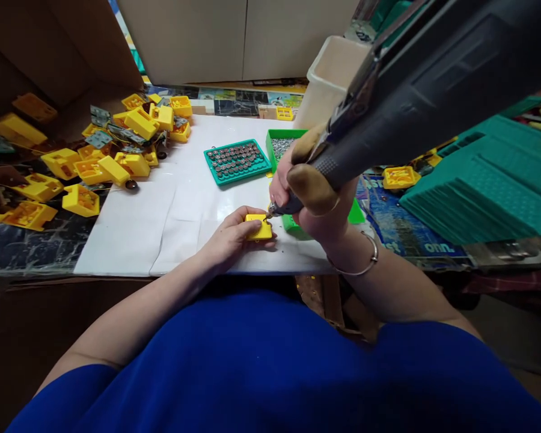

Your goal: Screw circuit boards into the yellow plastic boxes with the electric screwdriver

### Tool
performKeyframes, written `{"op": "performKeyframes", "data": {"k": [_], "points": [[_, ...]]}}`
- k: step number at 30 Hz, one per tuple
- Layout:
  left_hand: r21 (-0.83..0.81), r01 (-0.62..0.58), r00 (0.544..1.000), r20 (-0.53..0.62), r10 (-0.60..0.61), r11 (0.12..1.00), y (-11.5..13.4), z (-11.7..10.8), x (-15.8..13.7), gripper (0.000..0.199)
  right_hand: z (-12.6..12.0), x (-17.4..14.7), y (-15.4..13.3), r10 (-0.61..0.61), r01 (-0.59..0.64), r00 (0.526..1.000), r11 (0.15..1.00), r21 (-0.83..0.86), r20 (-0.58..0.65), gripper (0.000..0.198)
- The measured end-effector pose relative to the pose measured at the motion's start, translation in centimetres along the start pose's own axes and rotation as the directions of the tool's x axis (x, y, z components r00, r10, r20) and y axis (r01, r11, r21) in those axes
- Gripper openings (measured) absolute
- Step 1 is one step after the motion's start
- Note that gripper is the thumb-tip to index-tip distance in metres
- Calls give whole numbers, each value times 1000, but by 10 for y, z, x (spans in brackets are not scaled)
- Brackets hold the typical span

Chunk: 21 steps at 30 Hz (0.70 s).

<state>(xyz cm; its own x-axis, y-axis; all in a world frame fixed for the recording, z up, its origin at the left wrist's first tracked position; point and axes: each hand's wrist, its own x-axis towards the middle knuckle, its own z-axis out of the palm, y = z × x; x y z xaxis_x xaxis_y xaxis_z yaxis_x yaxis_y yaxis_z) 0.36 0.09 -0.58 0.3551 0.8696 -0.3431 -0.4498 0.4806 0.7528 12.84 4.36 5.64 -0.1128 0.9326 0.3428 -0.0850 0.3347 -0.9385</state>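
Near the front of the white work surface, my left hand (pixel 232 236) is closed around a small yellow plastic case (pixel 258 228), thumb on its upper face. My right hand (pixel 324 210) grips a large dark grey power screwdriver (pixel 369 126), which slants down from the upper right. Its bit tip (pixel 270 211) meets the case at the upper right corner; whether a screw is under it is too small to tell. Brown coverings (pixel 313 189) sit on fingers of the right hand. Behind that hand, a green box (pixel 269 144) of small metal pieces is partly hidden.
A teal tray (pixel 214 174) with rows of small round parts lies behind my hands. Many yellow cases (pixel 142 123) and metal plates are heaped at left. A whitish bin (pixel 318 78) stands at the back; stacked teal trays (pixel 478 186) and another yellow case (pixel 400 177) are at right.
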Motion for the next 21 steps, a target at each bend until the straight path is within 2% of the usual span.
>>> {"op": "performKeyframes", "data": {"k": [2, 4, 7, 9, 11, 12, 13, 15, 16, 18, 20, 21], "points": [[-6, 6, 1000, 4, -6, 1000, -1, 1, 0, 22, 1, 0, 1, -89, 104, 992, 982, 159, -94, 47], [-7, 19, 1000, 8, -19, 1000, -3, 3, 1, 23, 2, 1, -1, -126, 144, 987, 967, 211, -97, 36], [-5, 48, 999, -4, -48, 999, -4, 4, 1, 22, -3, -4, -14, -169, 144, 984, 944, 296, 59, 33], [27, 63, 998, -25, -62, 998, 2, -2, -8, 24, -16, -10, -25, -209, 139, 962, 929, 342, 177, 29], [154, 48, 997, -59, -39, 987, 15, -16, -32, 25, -37, -18, -31, -209, 171, 972, 943, 287, 107, 21], [273, 17, 996, -90, 8, 962, 24, -25, -50, 24, -49, -21, -31, -208, 201, 978, 957, 210, 16, 18], [438, 17, 993, -115, 37, 899, 34, -36, -70, 23, -61, -22, -29, -184, 188, 982, 977, 101, -51, 22], [723, 54, 986, -147, 77, 689, 55, -62, -112, 32, -83, -20, -20, -221, 220, 970, 975, -26, -101, 31], [808, 66, 982, -157, 106, 585, 64, -75, -131, 37, -90, -17, -14, -238, 232, 964, 971, -65, -115, 35], [920, 43, 947, -161, 278, 389, 80, -99, -158, 34, -97, -7, -5, -276, 260, 951, 958, -124, -137, 34], [995, 21, 800, -76, 596, 100, 91, -121, -167, 24, -95, 3, -1, -375, 342, 907, 922, -183, -194, 22], [997, 46, 733, 7, 681, -59, 95, -130, -165, 18, -93, 7, -1, -431, 392, 878, 897, -206, -207, 18]]}}
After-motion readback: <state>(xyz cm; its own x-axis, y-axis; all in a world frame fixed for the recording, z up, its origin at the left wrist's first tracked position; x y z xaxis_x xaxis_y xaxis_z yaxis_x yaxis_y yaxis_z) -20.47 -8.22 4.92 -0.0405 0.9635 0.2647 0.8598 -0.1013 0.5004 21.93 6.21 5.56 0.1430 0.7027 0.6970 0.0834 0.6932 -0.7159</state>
